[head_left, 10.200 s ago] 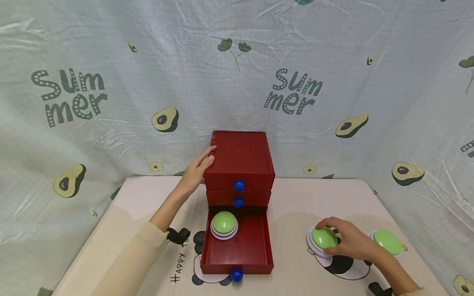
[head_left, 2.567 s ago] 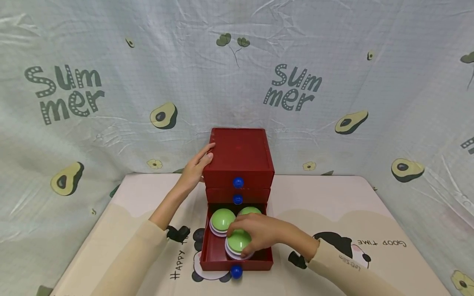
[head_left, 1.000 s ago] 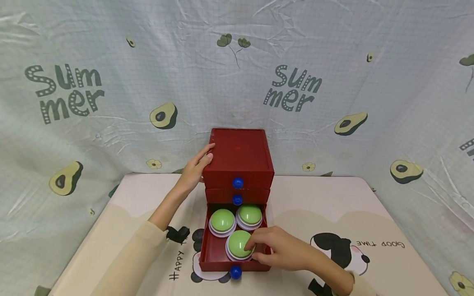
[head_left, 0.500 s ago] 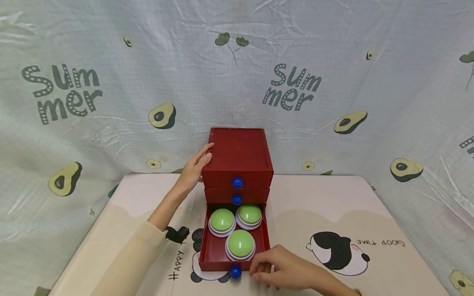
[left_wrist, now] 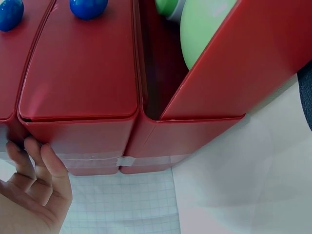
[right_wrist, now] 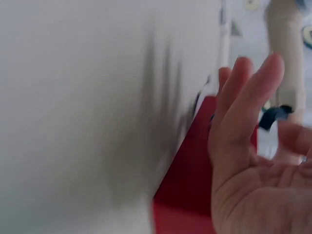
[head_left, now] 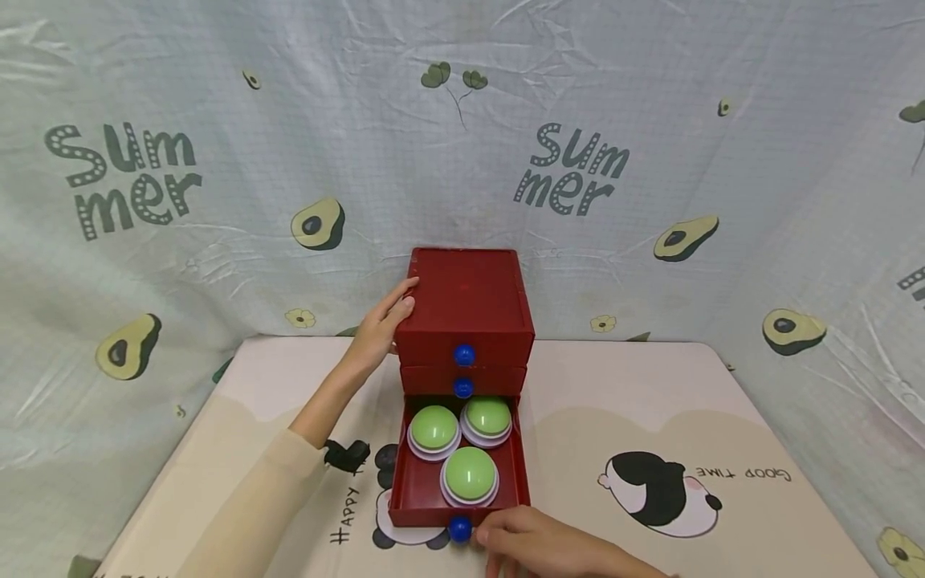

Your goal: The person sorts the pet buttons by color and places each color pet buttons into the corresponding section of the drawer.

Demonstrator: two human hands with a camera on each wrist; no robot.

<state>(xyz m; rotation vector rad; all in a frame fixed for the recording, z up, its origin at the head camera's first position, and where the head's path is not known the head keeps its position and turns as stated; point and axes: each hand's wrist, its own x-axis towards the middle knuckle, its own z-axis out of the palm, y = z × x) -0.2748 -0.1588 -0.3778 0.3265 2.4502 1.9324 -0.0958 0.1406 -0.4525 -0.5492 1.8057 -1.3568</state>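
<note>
A red drawer cabinet (head_left: 466, 289) stands at the middle back, its bottom drawer (head_left: 414, 494) pulled out. Inside sit three round green domes on white bases: one at back left (head_left: 434, 427), one at back right (head_left: 487, 416), one in front (head_left: 470, 475). My left hand (head_left: 374, 335) rests against the cabinet's upper left side; in the left wrist view its fingertips touch the red wall. My right hand (head_left: 542, 544) is just right of the drawer's blue knob (head_left: 460, 530), fingertips close to it. The right wrist view shows those fingers (right_wrist: 243, 97) extended, holding nothing.
Two upper drawers are closed, each with a blue knob (head_left: 464, 355). A printed panda (head_left: 661, 494) marks the pale table cover on the right. Behind the cabinet hangs a patterned cloth (head_left: 462, 177), close to its back.
Two green domes from the table joined the first in the drawer. My right hand let go of the front one and moved down toward the bottom drawer's knob. The left hand stayed put.
</note>
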